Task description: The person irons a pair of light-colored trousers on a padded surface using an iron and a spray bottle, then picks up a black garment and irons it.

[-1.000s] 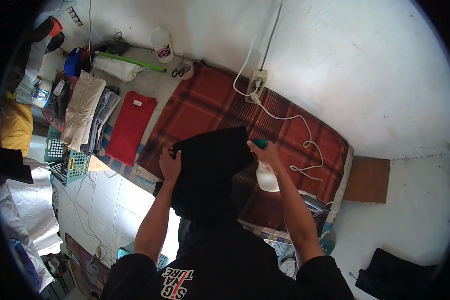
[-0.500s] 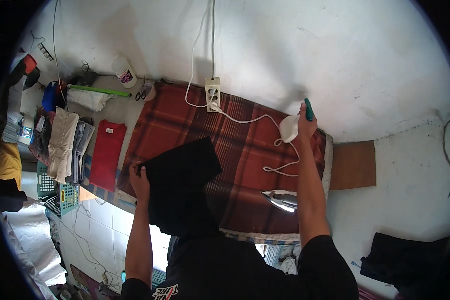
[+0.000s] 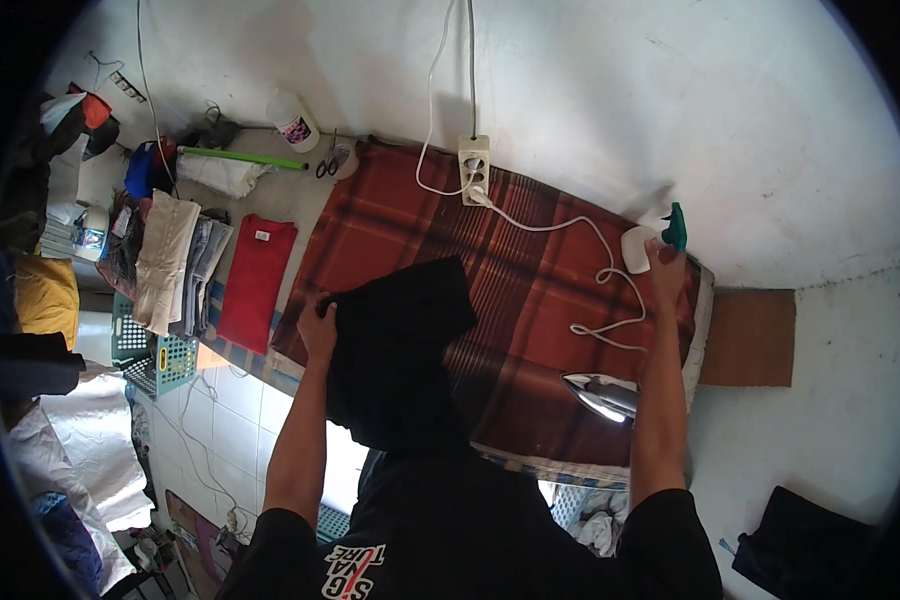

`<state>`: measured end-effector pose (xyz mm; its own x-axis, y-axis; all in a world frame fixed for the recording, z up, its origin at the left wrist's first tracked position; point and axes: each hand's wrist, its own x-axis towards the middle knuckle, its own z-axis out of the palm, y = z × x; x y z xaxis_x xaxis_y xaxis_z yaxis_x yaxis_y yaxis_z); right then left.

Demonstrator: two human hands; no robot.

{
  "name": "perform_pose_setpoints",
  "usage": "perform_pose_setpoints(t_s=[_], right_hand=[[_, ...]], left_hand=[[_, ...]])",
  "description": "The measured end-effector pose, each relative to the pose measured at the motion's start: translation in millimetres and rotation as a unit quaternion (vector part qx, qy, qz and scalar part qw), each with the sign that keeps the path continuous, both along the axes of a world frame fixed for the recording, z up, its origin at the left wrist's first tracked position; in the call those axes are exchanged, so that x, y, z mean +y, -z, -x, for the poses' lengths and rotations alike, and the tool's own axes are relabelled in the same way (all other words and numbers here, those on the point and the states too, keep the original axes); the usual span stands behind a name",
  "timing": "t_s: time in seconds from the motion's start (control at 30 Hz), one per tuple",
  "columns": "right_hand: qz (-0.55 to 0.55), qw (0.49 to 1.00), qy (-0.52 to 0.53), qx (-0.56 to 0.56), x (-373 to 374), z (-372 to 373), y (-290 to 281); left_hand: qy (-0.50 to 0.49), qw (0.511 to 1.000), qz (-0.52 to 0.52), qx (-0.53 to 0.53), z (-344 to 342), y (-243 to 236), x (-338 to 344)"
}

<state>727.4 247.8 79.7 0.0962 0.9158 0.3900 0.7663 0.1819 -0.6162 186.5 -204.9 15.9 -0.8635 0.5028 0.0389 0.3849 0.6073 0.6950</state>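
My left hand [image 3: 317, 325] grips the upper left edge of a folded black garment [image 3: 395, 340], held over a red plaid padded mat [image 3: 520, 270]. At the back right, my right hand [image 3: 666, 268] is at a white spray bottle [image 3: 636, 250] with a green trigger, its fingers bent by the neck; whether they grip it I cannot tell. A silver iron [image 3: 600, 398] lies on the mat beside my right forearm, partly hidden by it.
A power strip [image 3: 474, 170] with looping white cords rests at the wall. Leftward are a red shirt [image 3: 255, 285], stacked clothes [image 3: 165, 260], scissors [image 3: 327, 163], a jug [image 3: 292, 123] and baskets [image 3: 160, 365]. Brown cardboard [image 3: 745, 337] adjoins the right end.
My right hand has carried the spray bottle from beside the garment to the back right, then lowered slightly, uncovering the iron. My left hand still holds the garment.
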Motion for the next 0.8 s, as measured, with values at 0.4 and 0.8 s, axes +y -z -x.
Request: perform_pose_setpoints(t_s=[0.4, 0.8], right_hand=[[0.224, 0.906, -0.336, 0.128, -204.0, 272.5, 39.4], [0.144, 0.886, -0.438, -0.05, -154.0, 371.8, 59.6]], left_hand=[[0.027, 0.999, -0.024, 0.023, 7.9, -1.5, 1.6], [-0.044, 0.996, -0.067, 0.04, 3.1, -15.2, -18.2]])
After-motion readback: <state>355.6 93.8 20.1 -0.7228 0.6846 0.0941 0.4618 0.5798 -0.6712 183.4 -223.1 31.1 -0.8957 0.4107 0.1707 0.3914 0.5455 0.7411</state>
